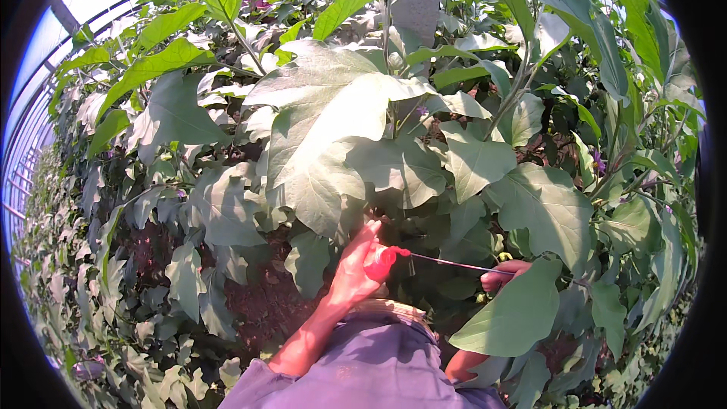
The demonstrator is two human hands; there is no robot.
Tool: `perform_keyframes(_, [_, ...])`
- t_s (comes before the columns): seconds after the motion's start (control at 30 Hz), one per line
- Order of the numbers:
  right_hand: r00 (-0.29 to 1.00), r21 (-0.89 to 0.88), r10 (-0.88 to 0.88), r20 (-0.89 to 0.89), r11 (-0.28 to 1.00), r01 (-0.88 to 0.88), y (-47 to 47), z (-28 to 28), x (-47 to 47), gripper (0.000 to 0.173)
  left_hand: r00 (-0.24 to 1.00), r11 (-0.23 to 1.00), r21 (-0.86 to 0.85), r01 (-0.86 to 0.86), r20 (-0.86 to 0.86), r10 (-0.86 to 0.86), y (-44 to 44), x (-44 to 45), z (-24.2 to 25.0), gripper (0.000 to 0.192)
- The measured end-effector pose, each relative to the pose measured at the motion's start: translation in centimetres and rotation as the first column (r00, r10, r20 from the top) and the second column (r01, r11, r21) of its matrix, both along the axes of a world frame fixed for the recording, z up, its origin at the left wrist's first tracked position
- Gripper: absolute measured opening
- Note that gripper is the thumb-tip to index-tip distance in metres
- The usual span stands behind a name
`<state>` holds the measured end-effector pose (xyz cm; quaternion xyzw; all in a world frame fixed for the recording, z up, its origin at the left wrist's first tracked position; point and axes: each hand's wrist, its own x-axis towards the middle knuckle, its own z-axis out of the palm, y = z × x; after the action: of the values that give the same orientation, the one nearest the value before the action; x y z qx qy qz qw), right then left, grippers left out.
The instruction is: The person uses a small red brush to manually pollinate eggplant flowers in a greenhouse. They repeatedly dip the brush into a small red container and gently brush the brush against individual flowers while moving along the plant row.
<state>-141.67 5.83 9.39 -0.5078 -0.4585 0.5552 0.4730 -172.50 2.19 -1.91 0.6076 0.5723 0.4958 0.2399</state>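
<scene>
In the lower middle, my left hand [359, 264] is closed around a small red container [379, 263], held in front of my body. A thin rod [454, 264] with a red tip [402, 251] runs from the container's mouth to the right. My right hand [505, 274] grips the rod's other end; a large green leaf hides part of that hand and most of the forearm. Broad lobed eggplant leaves [318, 125] hang just above and around both hands.
Dense eggplant plants crowd in on all sides, with a few purple flowers [598, 162]. A grey concrete post [417, 5] stands ahead. Curved greenhouse frame bars [65, 14] show at the upper left. Brown soil [261, 301] shows left of my forearm.
</scene>
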Motion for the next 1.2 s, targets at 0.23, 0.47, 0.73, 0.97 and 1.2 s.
perform_keyframes(0.23, [0.924,0.440,-0.243,-0.296,0.824,0.358,0.1,-0.6,-6.7,0.036,0.970,0.955,0.168,-0.244,0.058,0.237,-1.6,-4.7,5.1,0.104])
perform_keyframes(0.47, [0.977,0.394,-0.025,-0.213,0.913,0.109,2.1,-1.6,-12.8,0.023,0.862,0.850,0.221,-0.478,0.304,0.405,-4.6,-14.7,7.6,0.092])
perform_keyframes(0.73, [0.979,0.299,0.166,-0.122,0.946,-0.123,2.4,-4.3,-16.0,0.025,0.818,0.852,0.179,-0.492,0.431,0.381,-5.3,-15.1,7.0,0.092])
perform_keyframes(0.97, [0.927,0.124,0.331,0.178,0.927,-0.355,11.7,-9.4,-17.0,0.028,0.846,0.880,0.150,-0.451,0.386,0.368,-4.5,-12.8,7.0,0.095])
perform_keyframes(1.2, [0.986,0.346,0.165,-0.001,0.926,-0.154,21.4,-10.7,-12.5,0.034,0.870,0.920,0.019,-0.392,0.333,0.364,-6.1,-9.5,6.9,0.095])
